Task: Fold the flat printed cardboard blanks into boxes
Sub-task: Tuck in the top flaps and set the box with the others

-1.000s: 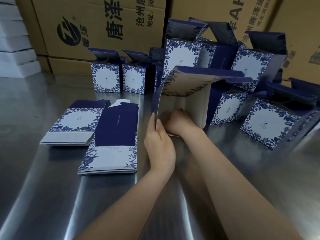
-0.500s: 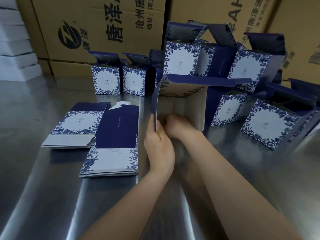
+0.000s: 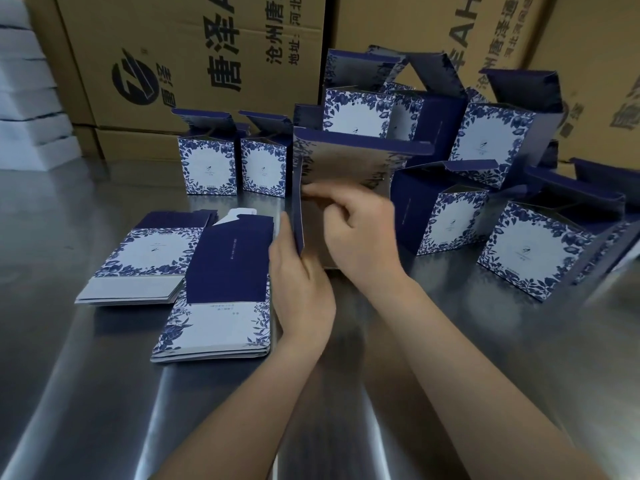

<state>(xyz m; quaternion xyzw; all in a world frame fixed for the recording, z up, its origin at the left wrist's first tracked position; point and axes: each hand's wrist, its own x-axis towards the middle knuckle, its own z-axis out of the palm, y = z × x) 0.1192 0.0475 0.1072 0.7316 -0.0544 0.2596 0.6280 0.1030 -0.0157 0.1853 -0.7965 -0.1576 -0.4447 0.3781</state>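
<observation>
Head view. Box [image 3: 346,164], half-formed, is held upright on the table [image 3: 104,393], its open side turned toward the camera and a lid flap projecting at the top. Its left wall is gripped at the near edge by the left hand [image 3: 301,282]. An inner flap is pinched by the curled fingers of the right hand [image 3: 360,233], which is reached into the opening. Two stacks of flat blanks [image 3: 221,306] are laid just left of the box. Behind and to the right, folded boxes [image 3: 526,251] with open lids are grouped before brown cartons [image 3: 207,46].
</observation>
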